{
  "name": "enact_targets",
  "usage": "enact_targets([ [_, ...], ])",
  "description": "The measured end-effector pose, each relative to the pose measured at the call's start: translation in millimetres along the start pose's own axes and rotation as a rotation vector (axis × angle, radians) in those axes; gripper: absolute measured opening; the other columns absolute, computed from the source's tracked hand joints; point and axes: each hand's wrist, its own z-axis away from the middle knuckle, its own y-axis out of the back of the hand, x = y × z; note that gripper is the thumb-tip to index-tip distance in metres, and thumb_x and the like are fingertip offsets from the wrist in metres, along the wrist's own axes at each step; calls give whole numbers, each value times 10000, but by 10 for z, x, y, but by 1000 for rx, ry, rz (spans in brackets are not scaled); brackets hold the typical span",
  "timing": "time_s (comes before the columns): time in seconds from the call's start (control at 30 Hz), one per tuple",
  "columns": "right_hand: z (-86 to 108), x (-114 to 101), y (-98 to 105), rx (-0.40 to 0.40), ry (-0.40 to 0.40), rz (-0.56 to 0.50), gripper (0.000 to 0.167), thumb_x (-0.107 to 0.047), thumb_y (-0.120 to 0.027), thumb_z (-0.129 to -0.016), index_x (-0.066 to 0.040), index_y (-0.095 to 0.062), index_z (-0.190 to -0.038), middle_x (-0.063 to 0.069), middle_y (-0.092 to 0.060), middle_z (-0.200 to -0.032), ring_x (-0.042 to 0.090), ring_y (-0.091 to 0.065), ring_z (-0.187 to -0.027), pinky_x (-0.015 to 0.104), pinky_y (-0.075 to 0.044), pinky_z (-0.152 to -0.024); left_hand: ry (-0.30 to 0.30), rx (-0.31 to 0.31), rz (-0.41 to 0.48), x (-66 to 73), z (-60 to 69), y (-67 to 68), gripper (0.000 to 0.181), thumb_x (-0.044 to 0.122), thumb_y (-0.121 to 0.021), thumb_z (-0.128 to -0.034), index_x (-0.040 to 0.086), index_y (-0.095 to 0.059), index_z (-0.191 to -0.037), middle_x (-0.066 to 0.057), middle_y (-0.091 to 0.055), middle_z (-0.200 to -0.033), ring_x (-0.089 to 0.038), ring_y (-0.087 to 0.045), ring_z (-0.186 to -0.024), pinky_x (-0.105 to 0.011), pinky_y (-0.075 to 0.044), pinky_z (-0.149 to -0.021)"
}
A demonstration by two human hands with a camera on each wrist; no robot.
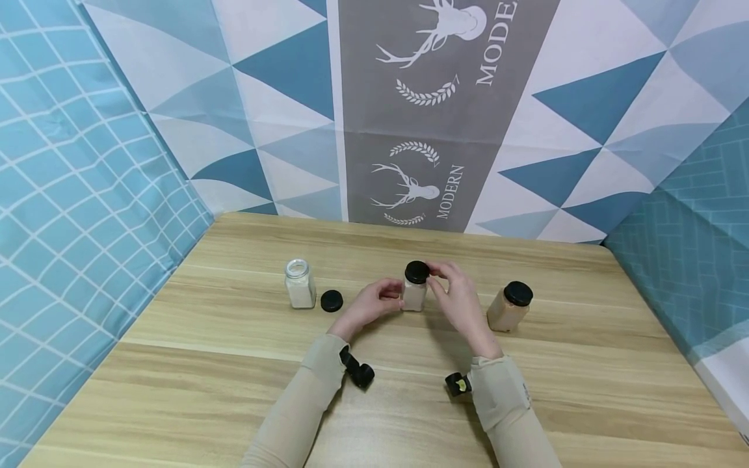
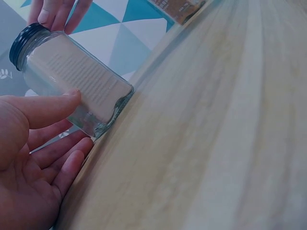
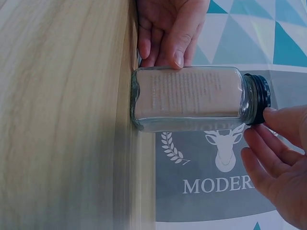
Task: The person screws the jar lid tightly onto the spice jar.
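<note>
A glass jar (image 1: 414, 296) with a black lid (image 1: 417, 272) stands upright on the wooden table between both hands. The left hand (image 1: 374, 303) holds the jar's lower body, its thumb on the near side, as the left wrist view shows (image 2: 43, 143). At the lid, the right hand (image 1: 459, 299) has thumb and fingertips against the rim; the right wrist view shows this hand (image 3: 283, 158) at the black lid (image 3: 259, 99). Pale contents or a label with printed lines fill most of the jar (image 3: 192, 96).
To the left stand an uncovered glass jar (image 1: 301, 289) of white contents and, beside it, a loose black lid (image 1: 331, 301) on the table (image 1: 234, 325). A black-lidded jar (image 1: 508, 309) with tan contents is near the right forearm. Patterned cloth (image 1: 292, 78) hangs behind the table.
</note>
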Motion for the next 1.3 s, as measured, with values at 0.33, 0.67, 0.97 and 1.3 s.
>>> enact_targets([
  [0.33, 2, 7, 0, 33, 2, 21, 237, -71, -614, -857, -43, -657, -1089, 97, -624, -1008, 234, -597, -915, 412, -484, -801, 4, -4, -6, 22, 13, 7, 441, 83, -616, -854, -17, -486, -1263, -201, -544, -1225, -318, -528, -1111, -360, -454, -922],
  [0.67, -11, 15, 1, 23, 16, 23, 173, -90, -635, -846, -33, -652, -1009, 105, -613, -1103, 261, -583, -968, 387, -476, -850, 5, -1, -16, -14, -8, 1, 433, 86, -615, -856, -22, -489, -1256, -205, -549, -1213, -321, -533, -1100, -364, -462, -908],
  [0.97, -9, -6, -1, -46, -9, -31, 145, -100, -625, -855, -32, -576, -974, 127, -569, -1222, 288, -584, -1065, 386, -474, -900, 19, 27, -14, -284, -160, -26, 447, 165, -651, -841, 59, -516, -1255, -120, -574, -1203, -242, -550, -1088, -341, -459, -910],
  [1.3, -3, -15, -13, -50, -12, -36, 154, -123, -618, -863, -56, -569, -993, 109, -576, -1218, 285, -589, -1060, 387, -479, -893, 14, 30, -21, -270, -155, -21, 433, 166, -651, -841, 73, -527, -1245, -100, -580, -1195, -227, -553, -1079, -339, -461, -906],
])
